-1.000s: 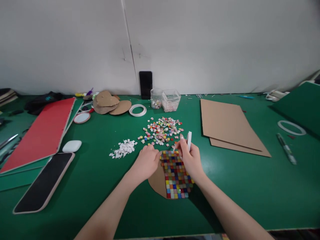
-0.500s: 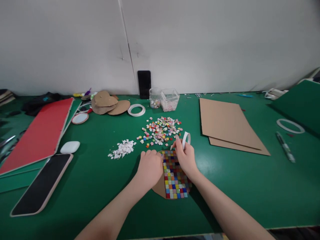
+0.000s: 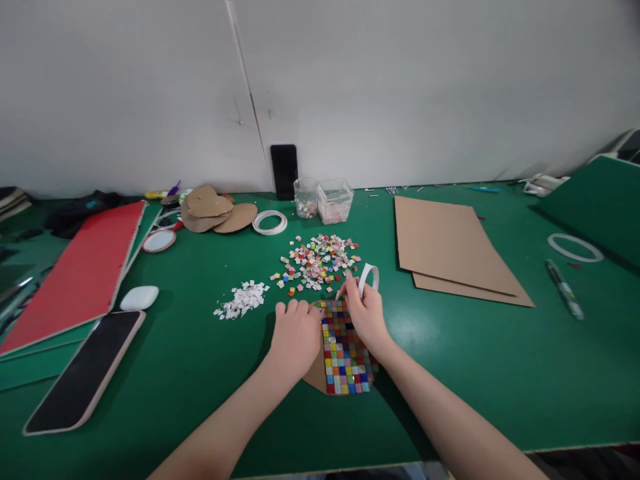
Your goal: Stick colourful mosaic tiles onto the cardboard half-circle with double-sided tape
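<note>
A cardboard disc [image 3: 316, 375] lies near the front of the green table, much of it covered by rows of colourful mosaic tiles [image 3: 345, 370]. My left hand [image 3: 296, 337] rests on the disc's left part, fingers bent and pressed together at the tiles' upper left edge; anything under the fingertips is hidden. Over the upper right of the tiles, my right hand [image 3: 367, 317] is closed around a loop of white tape [image 3: 367, 272], its fingertips near the disc's top edge. Loose coloured tiles [image 3: 323, 260] are heaped just beyond the hands.
White scraps [image 3: 243, 300] lie left of the loose tiles. Clear containers [image 3: 335, 202] and a black phone [image 3: 284, 172] stand by the wall. Cardboard sheets [image 3: 450, 240] lie right, cardboard discs [image 3: 240, 218] back left. A large phone [image 3: 83, 373] and red board [image 3: 80, 267] are left.
The view has shifted slightly, moving everything a little within the picture. Both hands keep nearly the same position over the disc, and the tape loop remains in my right hand.
</note>
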`<state>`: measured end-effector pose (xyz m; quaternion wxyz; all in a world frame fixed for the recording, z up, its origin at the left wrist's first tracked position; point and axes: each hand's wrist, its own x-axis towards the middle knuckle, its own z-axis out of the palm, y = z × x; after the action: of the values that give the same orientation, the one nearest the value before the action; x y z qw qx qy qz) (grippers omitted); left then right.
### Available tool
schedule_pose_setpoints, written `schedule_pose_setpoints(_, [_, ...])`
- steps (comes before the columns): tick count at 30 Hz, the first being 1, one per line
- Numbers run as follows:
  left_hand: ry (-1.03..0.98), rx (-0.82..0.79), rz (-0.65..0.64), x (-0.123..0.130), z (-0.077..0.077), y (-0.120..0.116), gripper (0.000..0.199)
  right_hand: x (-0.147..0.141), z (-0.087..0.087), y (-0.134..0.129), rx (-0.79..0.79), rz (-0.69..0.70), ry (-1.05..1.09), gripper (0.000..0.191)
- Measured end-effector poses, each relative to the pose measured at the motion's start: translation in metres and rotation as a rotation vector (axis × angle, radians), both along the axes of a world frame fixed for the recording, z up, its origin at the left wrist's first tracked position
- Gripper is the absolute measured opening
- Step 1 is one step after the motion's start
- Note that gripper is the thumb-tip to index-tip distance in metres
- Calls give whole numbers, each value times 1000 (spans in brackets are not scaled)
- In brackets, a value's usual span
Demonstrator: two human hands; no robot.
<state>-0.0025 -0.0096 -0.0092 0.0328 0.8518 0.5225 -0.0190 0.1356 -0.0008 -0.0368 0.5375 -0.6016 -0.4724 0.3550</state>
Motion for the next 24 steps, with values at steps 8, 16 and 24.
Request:
schedule_pose_setpoints(8, [-43,139,-131,-3,-12,1,25,0,-6,3,-14,14,-13,45])
schedule_pose_setpoints(16, [-10,228,-113,-3,-15,-2,21,0,-2,4,-7,20,51,46])
schedule_pose_setpoints(24, [-89,274,49,-17,-11,10,34,1,-2,5,-5,12,108,46])
